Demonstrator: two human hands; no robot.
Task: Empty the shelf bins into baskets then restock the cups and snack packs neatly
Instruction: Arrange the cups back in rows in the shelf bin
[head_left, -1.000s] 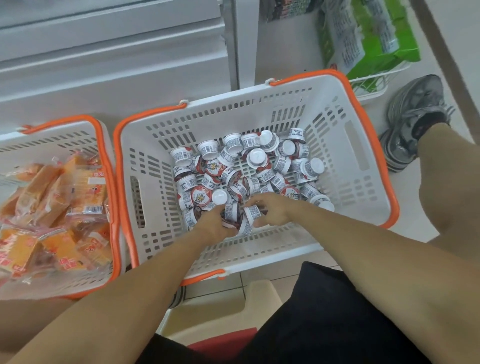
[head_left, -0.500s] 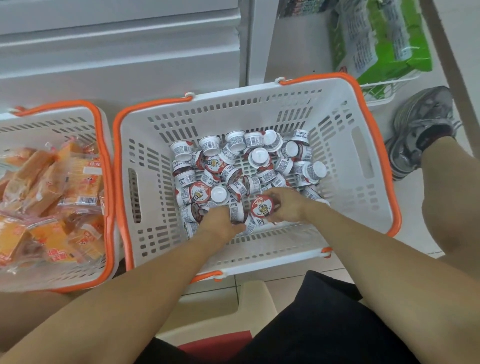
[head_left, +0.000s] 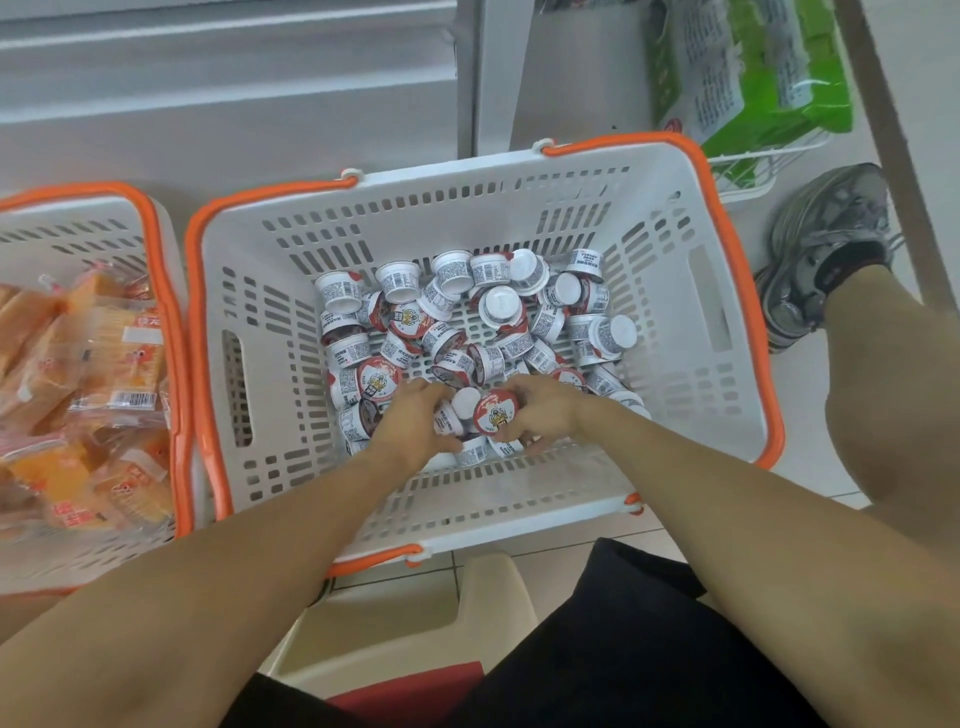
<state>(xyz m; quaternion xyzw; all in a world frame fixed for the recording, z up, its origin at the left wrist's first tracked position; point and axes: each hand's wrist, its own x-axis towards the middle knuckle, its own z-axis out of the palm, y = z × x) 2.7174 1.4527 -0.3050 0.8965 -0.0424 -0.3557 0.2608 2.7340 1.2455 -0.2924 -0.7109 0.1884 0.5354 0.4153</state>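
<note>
Both hands reach into the white basket (head_left: 670, 291) among loose cups (head_left: 498, 306). Right hand (head_left: 540, 413) grips a red-lidded cup (head_left: 496, 413) (lid facing up); left hand (head_left: 415, 421) curls around another cup (head_left: 448, 418). Snack packs (head_left: 88, 374) fill the left basket (head_left: 171, 312).

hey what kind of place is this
Probably a shop aisle: two orange-rimmed baskets, one full of cups, the other of snack packs, beside a white shelf base.
</note>
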